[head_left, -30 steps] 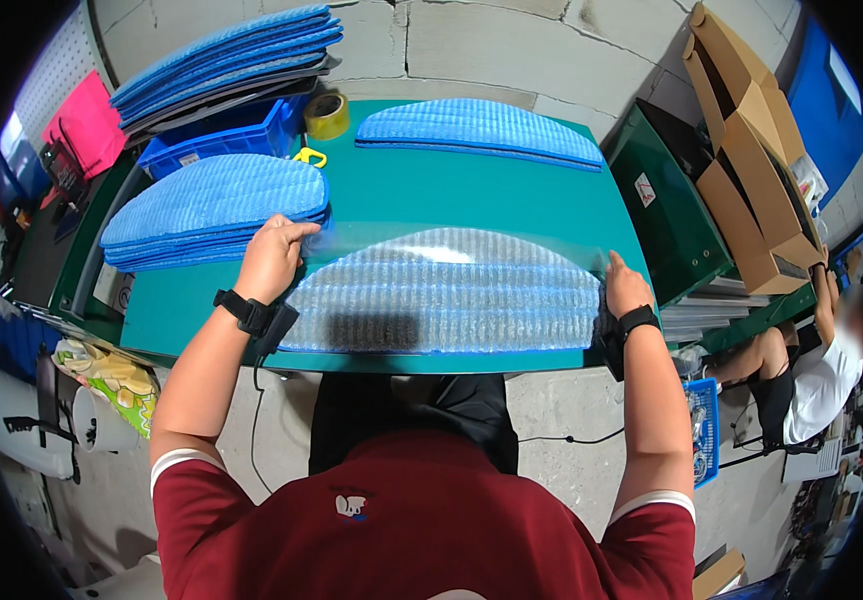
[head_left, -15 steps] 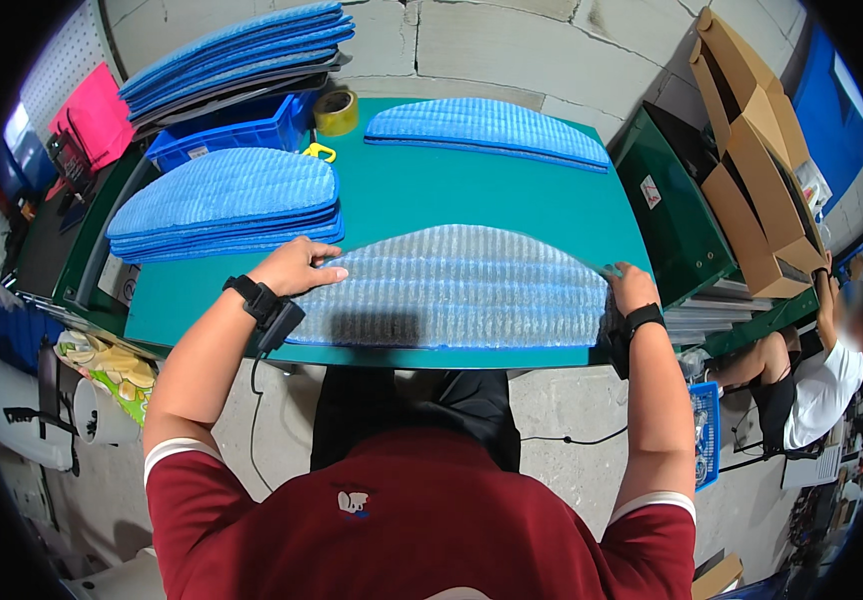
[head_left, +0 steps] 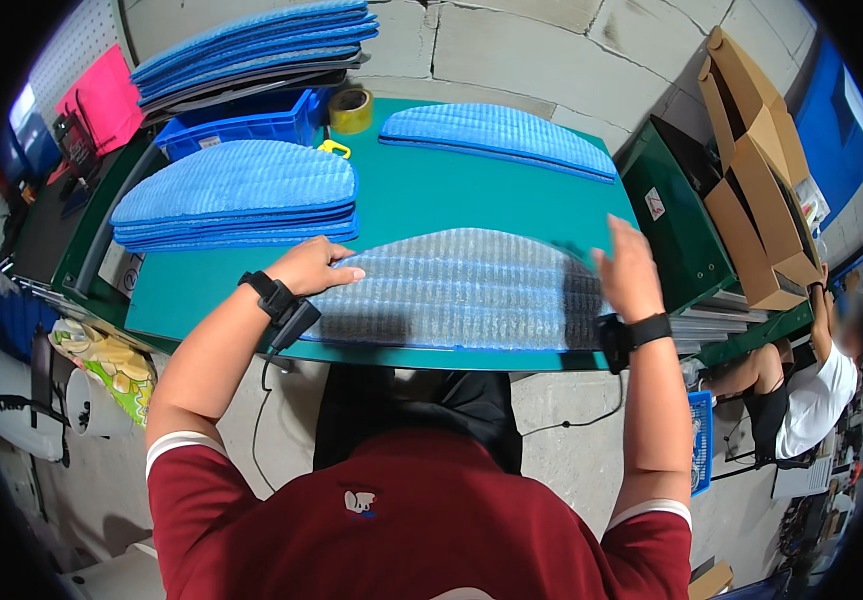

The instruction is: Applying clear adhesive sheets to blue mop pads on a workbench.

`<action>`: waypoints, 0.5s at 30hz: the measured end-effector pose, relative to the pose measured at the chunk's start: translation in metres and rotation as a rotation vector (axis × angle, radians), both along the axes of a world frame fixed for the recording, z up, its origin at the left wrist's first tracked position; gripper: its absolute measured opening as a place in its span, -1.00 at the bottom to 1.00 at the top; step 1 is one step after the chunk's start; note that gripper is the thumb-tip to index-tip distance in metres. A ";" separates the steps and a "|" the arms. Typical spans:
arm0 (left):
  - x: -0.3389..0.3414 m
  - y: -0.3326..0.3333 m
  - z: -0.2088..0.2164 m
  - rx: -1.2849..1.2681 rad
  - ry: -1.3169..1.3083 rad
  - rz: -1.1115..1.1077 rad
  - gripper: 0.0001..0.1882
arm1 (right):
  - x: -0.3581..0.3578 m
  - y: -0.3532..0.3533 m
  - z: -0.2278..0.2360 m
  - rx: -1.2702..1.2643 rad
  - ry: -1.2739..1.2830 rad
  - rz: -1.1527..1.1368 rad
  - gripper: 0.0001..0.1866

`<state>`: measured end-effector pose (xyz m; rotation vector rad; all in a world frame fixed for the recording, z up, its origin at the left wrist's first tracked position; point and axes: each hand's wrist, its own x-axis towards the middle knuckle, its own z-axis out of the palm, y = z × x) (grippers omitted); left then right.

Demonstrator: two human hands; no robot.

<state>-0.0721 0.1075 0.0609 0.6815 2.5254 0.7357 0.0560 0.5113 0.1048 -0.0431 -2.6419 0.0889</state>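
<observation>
On the green tabletop (head_left: 512, 205) in front of me lies a half-moon mop pad (head_left: 452, 285), grey with blue stripes and a blue edge. My left hand (head_left: 309, 268) rests at its left end, the thumb stretched onto the pad and the forefinger apart from it along the curved edge. The other left fingers are partly hidden. Raised above the pad's right end, my right hand (head_left: 634, 272) is open, holding nothing, with its fingers pointing away from me. Both wrists wear black straps with small devices.
Stacked blue pads (head_left: 237, 190) lie at the left, with more pads (head_left: 497, 135) at the back. Behind the left stack are a blue bin (head_left: 242, 130) under further pads, a tape roll (head_left: 352, 111) and a yellow-handled tool (head_left: 334, 149). Cardboard boxes (head_left: 752, 215) stand right; a person (head_left: 817, 400) sits beyond.
My right hand has let go of the pad's right end and risen, its fingers opening. My left hand stays at the left end. The view has shifted slightly.
</observation>
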 end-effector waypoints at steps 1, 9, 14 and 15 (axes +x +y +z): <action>0.000 -0.001 -0.001 0.002 -0.002 -0.002 -0.40 | -0.009 -0.026 0.001 -0.090 -0.081 0.091 -0.44; 0.002 -0.003 -0.010 -0.021 0.252 -0.088 -0.50 | -0.052 -0.179 -0.015 0.052 -0.468 0.480 -0.16; 0.003 -0.001 -0.009 -0.028 0.272 -0.114 -0.57 | -0.056 -0.191 -0.032 0.081 -0.606 0.391 -0.09; 0.003 -0.001 -0.009 -0.019 0.252 -0.112 -0.58 | -0.054 -0.185 -0.034 0.072 -0.575 0.384 -0.09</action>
